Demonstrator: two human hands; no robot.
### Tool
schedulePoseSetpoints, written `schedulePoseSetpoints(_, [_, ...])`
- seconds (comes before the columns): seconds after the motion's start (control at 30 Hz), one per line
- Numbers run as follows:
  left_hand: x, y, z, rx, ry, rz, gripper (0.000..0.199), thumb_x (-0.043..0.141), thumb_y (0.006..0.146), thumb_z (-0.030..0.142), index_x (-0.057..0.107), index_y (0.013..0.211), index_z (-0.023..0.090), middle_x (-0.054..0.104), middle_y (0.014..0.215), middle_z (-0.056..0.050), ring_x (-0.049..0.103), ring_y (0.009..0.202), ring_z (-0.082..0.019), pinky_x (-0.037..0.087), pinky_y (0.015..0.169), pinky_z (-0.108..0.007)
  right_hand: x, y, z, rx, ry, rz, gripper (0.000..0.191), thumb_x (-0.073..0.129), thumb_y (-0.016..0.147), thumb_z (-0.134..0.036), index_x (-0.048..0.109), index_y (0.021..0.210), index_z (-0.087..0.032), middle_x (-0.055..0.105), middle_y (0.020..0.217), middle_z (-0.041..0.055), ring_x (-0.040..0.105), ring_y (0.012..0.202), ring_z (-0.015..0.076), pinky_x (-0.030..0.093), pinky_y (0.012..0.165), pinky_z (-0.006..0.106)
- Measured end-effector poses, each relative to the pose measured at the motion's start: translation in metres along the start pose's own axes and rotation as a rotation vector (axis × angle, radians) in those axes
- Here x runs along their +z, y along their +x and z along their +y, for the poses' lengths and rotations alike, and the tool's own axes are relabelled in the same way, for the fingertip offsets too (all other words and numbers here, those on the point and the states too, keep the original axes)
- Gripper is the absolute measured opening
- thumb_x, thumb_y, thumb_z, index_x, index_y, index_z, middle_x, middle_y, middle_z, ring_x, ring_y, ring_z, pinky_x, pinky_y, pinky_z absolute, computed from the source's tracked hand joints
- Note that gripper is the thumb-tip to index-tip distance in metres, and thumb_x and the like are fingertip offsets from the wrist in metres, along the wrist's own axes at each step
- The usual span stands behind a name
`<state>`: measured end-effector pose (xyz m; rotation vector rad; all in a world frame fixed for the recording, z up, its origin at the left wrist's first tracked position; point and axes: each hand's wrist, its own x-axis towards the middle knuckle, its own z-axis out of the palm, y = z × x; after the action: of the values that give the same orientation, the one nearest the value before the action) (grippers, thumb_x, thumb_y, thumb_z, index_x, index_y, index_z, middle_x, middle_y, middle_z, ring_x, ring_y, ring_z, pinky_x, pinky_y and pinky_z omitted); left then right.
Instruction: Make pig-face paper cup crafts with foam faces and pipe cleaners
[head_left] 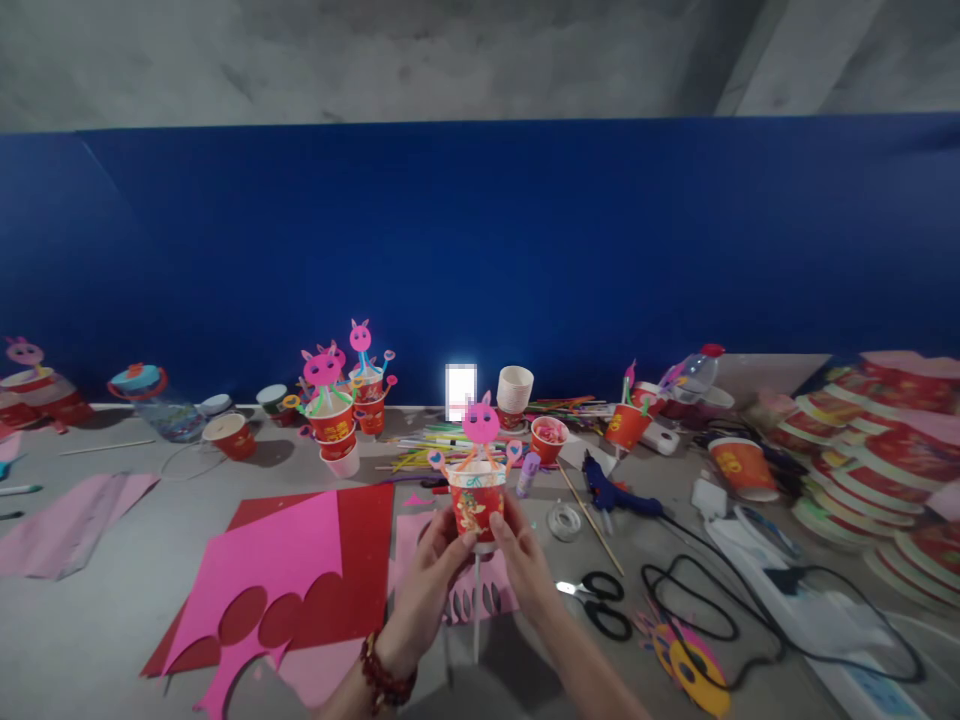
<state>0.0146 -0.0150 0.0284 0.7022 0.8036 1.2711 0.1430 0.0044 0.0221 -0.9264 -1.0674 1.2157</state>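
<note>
A red paper cup [480, 508] with gold print is held upright between my two hands, over the middle of the table. Out of its top rises a pink paper animal head [481, 424] with small round paper hands on either side. A thin white stick [476, 610] hangs below the cup's base. My left hand [439, 560] grips the cup's left side, its thumb on the front. On the other side my right hand [519, 555] grips it likewise. The fingers behind the cup are partly hidden.
Red and pink sheets [352, 570] lie at the left. Black-handled scissors [604, 600], a blue glue gun [611, 490] with a looping cord, and clear tape [564, 521] are at the right. Stacked cups [862, 450] stand far right. Finished-looking cup figures [330, 410] stand behind, before a blue partition [480, 230].
</note>
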Motion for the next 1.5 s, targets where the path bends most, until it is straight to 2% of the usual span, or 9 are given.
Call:
schedulePoseSetpoints(0.2, [0.003,0.004,0.005,0.116,-0.023,0.068,0.038,0.08,0.079,0.034,0.071,0.114,0.023,0.073,0.118,-0.007,0.067,0.105,-0.021,0.052,0.087,-0.027,-0.005,-0.024,-0.001,0.021,-0.108,-0.067,0.038,0.068,0.085,-0.055,0.063,0.102,-0.021,0.068,0.085,0.003,0.066,0.076,0.0191,0.054,0.069,0.029])
schedulePoseSetpoints(0.37, [0.002,0.007,0.002,0.061,-0.002,0.075,0.04,0.079,0.078,0.039,0.07,0.113,0.022,0.073,0.111,-0.005,0.068,0.089,-0.016,0.051,0.076,-0.024,-0.004,-0.032,0.009,0.013,-0.277,-0.153,0.027,0.068,0.086,-0.045,0.059,0.08,-0.02,0.057,0.068,-0.0023,0.054,0.061,0.0141,0.044,0.056,0.023])
schedulePoseSetpoints(0.57, [-0.006,0.013,0.0,-0.021,-0.045,0.047,0.038,0.082,0.076,0.039,0.07,0.105,0.019,0.07,0.084,-0.001,0.06,0.062,-0.01,0.044,0.053,-0.019,-0.009,-0.028,0.011,-0.018,-0.359,-0.166,0.014,0.062,0.088,-0.031,0.058,0.082,-0.02,0.058,0.073,-0.0011,0.055,0.064,0.0147,0.042,0.054,0.022])
schedulePoseSetpoints(0.9, [-0.003,0.013,0.008,-0.063,-0.17,-0.051,0.04,0.081,0.079,0.03,0.064,0.114,0.019,0.073,0.103,-0.006,0.073,0.083,-0.019,0.056,0.062,-0.023,-0.016,-0.026,-0.003,-0.023,-0.517,-0.176,0.023,0.054,0.095,-0.037,0.055,0.078,-0.021,0.061,0.07,0.0,0.058,0.062,0.0159,0.04,0.051,0.022])
schedulePoseSetpoints(1.07, [-0.006,0.013,0.011,-0.066,-0.149,-0.044,0.04,0.082,0.078,0.029,0.064,0.113,0.018,0.074,0.104,-0.007,0.074,0.09,-0.024,0.059,0.064,-0.027,-0.068,-0.03,-0.013,-0.056,-0.702,-0.165,0.022,0.054,0.095,-0.041,0.062,0.085,-0.023,0.067,0.077,0.002,0.065,0.07,0.0199,0.048,0.061,0.027])
schedulePoseSetpoints(1.17, [-0.009,0.014,0.016,-0.077,-0.139,-0.023,0.043,0.083,0.077,0.03,0.064,0.113,0.018,0.074,0.104,-0.009,0.074,0.09,-0.025,0.059,0.063,-0.027,-0.119,-0.036,-0.023,-0.048,-1.023,-0.128,0.018,0.056,0.092,-0.041,0.063,0.088,-0.025,0.07,0.079,0.0035,0.068,0.068,0.0225,0.049,0.06,0.03])
schedulePoseSetpoints(1.27, [-0.01,0.016,0.019,-0.099,-0.125,-0.01,0.044,0.084,0.076,0.03,0.063,0.113,0.019,0.075,0.105,-0.009,0.075,0.092,-0.026,0.059,0.063,-0.028,-0.157,-0.047,-0.03,-0.046,-1.377,-0.204,0.012,0.056,0.088,-0.028,0.065,0.093,-0.024,0.072,0.095,0.0072,0.071,0.074,0.025,0.052,0.065,0.033])
schedulePoseSetpoints(1.4, [-0.01,0.021,0.016,-0.12,-0.115,-0.041,0.04,0.082,0.079,0.029,0.063,0.113,0.019,0.075,0.106,-0.009,0.075,0.092,-0.025,0.06,0.065,-0.028,-0.168,-0.057,-0.024,-0.012,-1.683,-0.34,0.037,0.052,0.078,-0.008,0.064,0.11,-0.022,0.07,0.115,0.0104,0.074,0.085,0.0268,0.055,0.067,0.033])
schedulePoseSetpoints(1.5, [-0.01,0.023,0.015,-0.134,-0.117,-0.068,0.037,0.081,0.08,0.03,0.064,0.111,0.019,0.074,0.108,-0.01,0.074,0.095,-0.026,0.06,0.064,-0.028,-0.164,-0.054,-0.017,0.005,-1.808,-0.386,0.039,0.054,0.073,-0.004,0.064,0.107,-0.02,0.07,0.115,0.0125,0.074,0.091,0.0289,0.055,0.069,0.033])
